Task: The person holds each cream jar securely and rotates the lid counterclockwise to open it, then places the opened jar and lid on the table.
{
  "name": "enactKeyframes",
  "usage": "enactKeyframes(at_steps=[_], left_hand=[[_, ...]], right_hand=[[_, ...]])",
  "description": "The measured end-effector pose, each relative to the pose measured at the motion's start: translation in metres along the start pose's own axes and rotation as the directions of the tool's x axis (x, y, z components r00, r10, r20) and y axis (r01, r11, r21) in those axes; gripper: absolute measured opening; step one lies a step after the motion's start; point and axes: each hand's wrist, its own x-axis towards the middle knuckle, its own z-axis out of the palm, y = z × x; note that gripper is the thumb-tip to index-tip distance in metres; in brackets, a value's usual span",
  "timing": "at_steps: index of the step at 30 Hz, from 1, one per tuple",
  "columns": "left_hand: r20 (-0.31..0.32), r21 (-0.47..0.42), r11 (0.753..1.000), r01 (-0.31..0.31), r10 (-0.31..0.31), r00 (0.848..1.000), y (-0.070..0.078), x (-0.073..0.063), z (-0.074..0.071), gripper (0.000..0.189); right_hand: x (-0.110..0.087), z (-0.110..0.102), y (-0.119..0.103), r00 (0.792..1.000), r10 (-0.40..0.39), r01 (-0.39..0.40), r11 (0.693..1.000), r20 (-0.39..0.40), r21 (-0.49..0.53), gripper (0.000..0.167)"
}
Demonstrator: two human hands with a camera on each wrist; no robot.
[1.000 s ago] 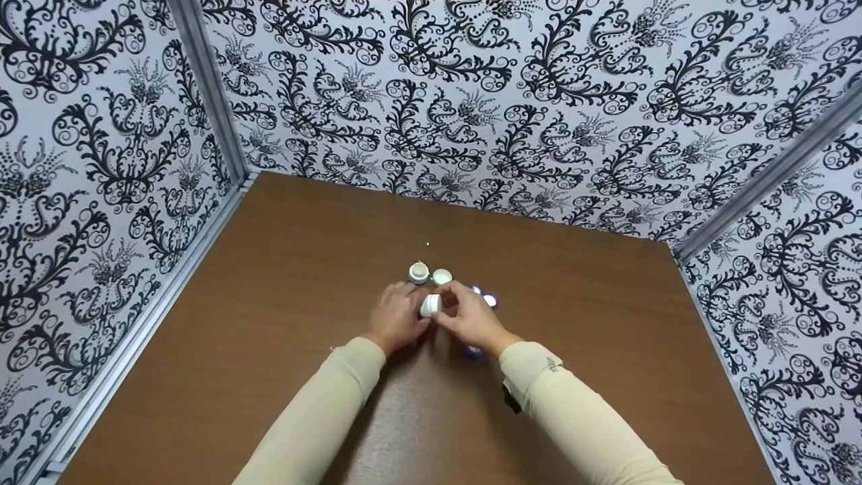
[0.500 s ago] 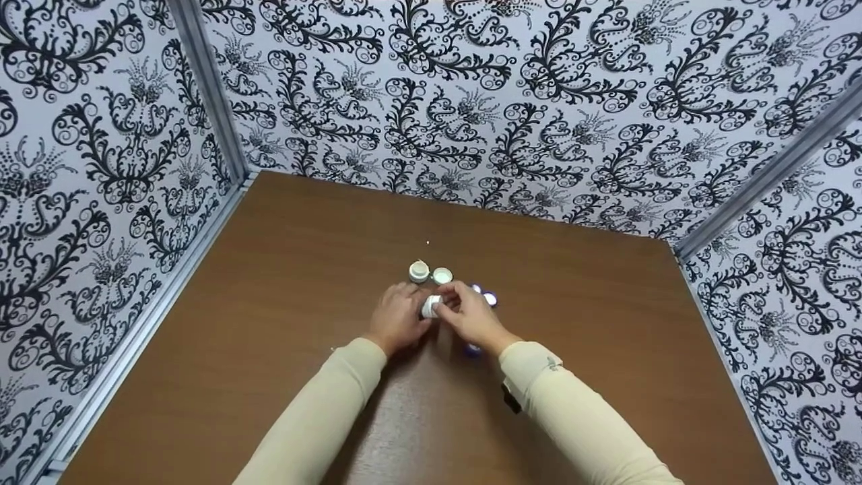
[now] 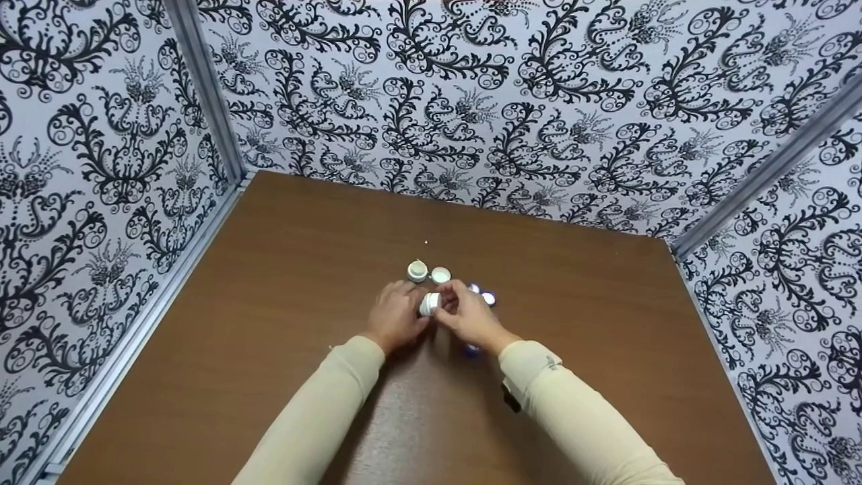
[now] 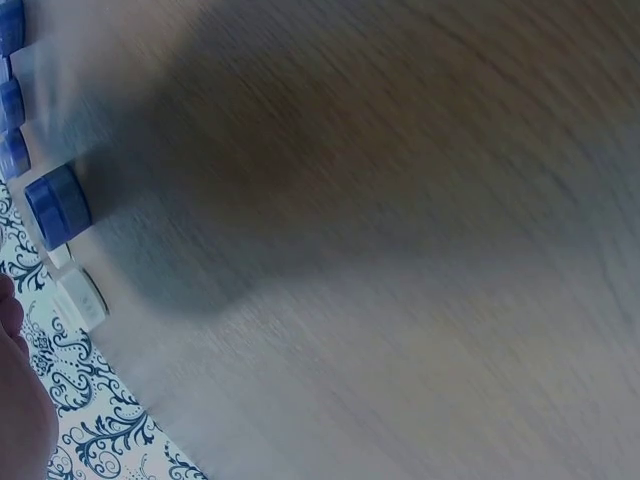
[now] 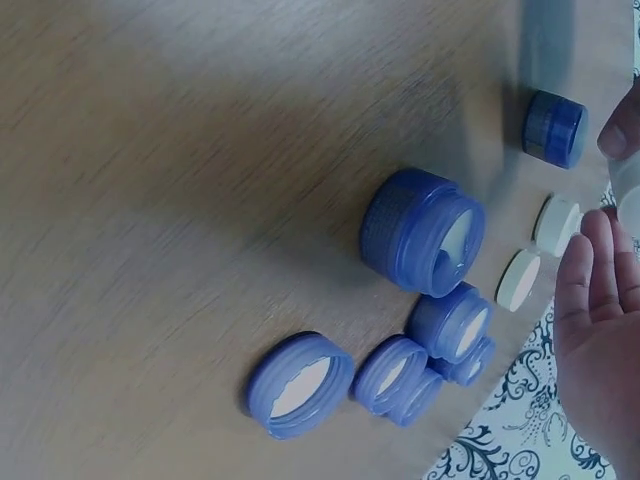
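In the head view, my left hand [image 3: 394, 315] holds a small white screw-top jar [image 3: 429, 304] from its left side. My right hand [image 3: 471, 318] pinches the jar's right end, the lid end, between thumb and fingers. Just beyond, an open white jar [image 3: 417, 271] stands beside a white lid [image 3: 441, 275] on the table. The right wrist view catches part of the held white jar [image 5: 628, 190] at its right border, with my right hand's fingers [image 5: 575, 285] below it. In the left wrist view only an edge of a hand [image 4: 22, 400] appears.
To the right, the right wrist view has a large open blue jar [image 5: 423, 232], a smaller blue jar [image 5: 555, 130], and several blue pieces, including a ring-like lid [image 5: 300, 385]. Patterned walls [image 3: 471, 121] enclose the brown wooden table [image 3: 323, 236] at the back and sides.
The right thumb and fingers move over the jar's lid end and back, while the left hand stays in place. The other jars and lids have not moved.
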Motion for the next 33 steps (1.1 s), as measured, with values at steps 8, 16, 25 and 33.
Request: enactKeyframes(at_steps=[8,16,25,33], left_hand=[[0.017,0.014,1.0,0.006,-0.007,1.0,0.003,-0.0008,-0.002,0.037],[0.007,0.018,1.0,-0.019,0.019,1.0,0.0034,-0.0006,-0.002,0.038],[-0.005,0.003,1.0,0.021,-0.021,1.0,0.0011,-0.0003,-0.0025,0.039],[-0.02,0.02,0.999,0.038,-0.038,0.999,-0.0034,0.0003,0.0014,0.036]], right_hand=[[-0.0027,-0.0036,-0.0017,0.999,0.031,-0.031,0.999,0.023,-0.017,0.03],[-0.0012,-0.0054,-0.0011,0.999,0.036,-0.036,0.999,0.027,0.011,0.032],[0.0012,-0.005,0.0002,1.0,0.027,-0.027,0.999,0.004,0.018,0.034],[0.0026,-0.0063,-0.0015,1.0,0.018,-0.018,1.0,0.007,-0.013,0.032]])
